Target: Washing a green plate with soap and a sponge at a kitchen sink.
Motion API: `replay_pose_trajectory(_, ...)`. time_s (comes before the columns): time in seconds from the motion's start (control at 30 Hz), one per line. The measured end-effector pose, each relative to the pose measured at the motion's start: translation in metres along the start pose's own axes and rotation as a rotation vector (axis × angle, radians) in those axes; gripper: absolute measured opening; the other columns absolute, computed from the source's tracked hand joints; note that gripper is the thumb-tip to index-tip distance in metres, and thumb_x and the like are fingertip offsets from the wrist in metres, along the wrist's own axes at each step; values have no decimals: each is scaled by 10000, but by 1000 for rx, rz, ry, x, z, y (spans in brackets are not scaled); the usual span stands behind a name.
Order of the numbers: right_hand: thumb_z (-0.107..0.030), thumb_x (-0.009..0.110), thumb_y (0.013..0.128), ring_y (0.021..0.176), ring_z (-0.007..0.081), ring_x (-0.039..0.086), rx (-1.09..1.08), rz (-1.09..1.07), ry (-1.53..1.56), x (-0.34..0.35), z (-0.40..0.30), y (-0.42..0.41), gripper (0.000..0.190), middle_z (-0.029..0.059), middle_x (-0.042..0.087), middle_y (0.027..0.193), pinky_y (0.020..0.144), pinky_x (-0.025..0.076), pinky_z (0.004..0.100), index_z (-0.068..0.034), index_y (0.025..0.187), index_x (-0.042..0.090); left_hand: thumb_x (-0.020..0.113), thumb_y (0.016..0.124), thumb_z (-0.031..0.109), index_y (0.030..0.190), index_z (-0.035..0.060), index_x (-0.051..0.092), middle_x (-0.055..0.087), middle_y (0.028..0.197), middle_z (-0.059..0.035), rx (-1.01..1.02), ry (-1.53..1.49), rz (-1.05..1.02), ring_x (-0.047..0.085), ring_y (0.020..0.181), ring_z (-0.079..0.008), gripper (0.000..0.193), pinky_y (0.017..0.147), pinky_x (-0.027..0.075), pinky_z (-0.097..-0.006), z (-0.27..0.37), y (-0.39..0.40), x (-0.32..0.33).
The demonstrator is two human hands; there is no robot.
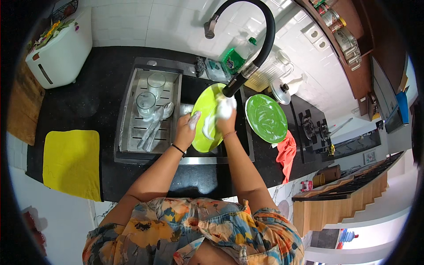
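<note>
A lime-green plate [202,132] is tilted over the dark sink basin, with white suds on its face. My left hand [187,128] grips the plate's left edge, its thumb foamy. In my right hand [226,116] is a mass of foam pressed against the plate; whatever lies inside the foam is hidden. A second, darker green plate [267,118], streaked with suds, lies right of the sink. Left of the basin, a metal drain tray [127,132] holds two glasses [145,102] and several metal spoons [155,127].
A black flexible faucet [270,33] arches above the plate. Behind the sink stand a green dish-soap bottle [234,59], a plastic container [217,70] and a clear pitcher [273,68]. A coral cloth [287,154] lies right, a yellow cloth [71,162] left. A gas stove [308,129] is further right.
</note>
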State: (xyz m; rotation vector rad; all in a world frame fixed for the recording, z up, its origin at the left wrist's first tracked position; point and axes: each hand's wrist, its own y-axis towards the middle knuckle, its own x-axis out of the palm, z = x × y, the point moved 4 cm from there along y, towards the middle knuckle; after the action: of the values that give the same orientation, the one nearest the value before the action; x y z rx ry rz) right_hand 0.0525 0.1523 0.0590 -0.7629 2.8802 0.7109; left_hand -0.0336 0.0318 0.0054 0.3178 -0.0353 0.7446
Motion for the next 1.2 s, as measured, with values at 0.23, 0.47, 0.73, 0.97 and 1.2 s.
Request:
replay_pose_trajectory(0.23, -99, 450, 806, 1027, 331, 481, -494, -117, -521, 24, -23, -18, 334, 159, 539, 1108, 935, 334, 405, -36, 1121, 542, 517, 868, 265, 791, -32, 586, 559, 613, -147, 17, -31, -59, 480, 537, -157, 314, 544, 401, -331, -5, 2, 8)
replay_pose_trajectory(0.47, -146, 478, 865, 921, 207, 528, -7, 110, -155, -41, 52, 21, 275, 132, 573, 975, 835, 398, 301, -6, 1101, 497, 498, 879, 240, 878, -39, 590, 598, 708, -95, -46, 56, -239, 538, 657, -127, 294, 623, 423, -299, -2, -3, 24)
replay_pose_trajectory(0.73, -164, 464, 868, 1044, 191, 490, -331, -145, -456, 5, -11, -7, 319, 125, 539, 1125, 894, 374, 298, -42, 1153, 534, 504, 873, 252, 862, -36, 595, 598, 677, -155, 85, -2, -141, 544, 603, -176, 302, 597, 425, -318, 3, -1, 13)
replay_pose_trajectory(0.97, -83, 486, 785, 1058, 313, 510, -314, -120, -559, 11, -16, -7, 329, 173, 527, 1136, 938, 369, 358, -41, 1108, 537, 507, 871, 243, 865, -29, 592, 568, 662, -57, -81, -4, -164, 480, 617, -91, 286, 585, 401, -278, 7, -2, 7)
replay_pose_trajectory(1.2, -104, 485, 820, 882, 258, 549, -104, 246, -319, -17, 15, 4, 193, 110, 572, 961, 810, 421, 320, -47, 993, 552, 518, 861, 270, 841, -44, 590, 595, 649, -153, -75, 38, -99, 556, 577, -193, 323, 570, 424, -333, -14, -3, 12)
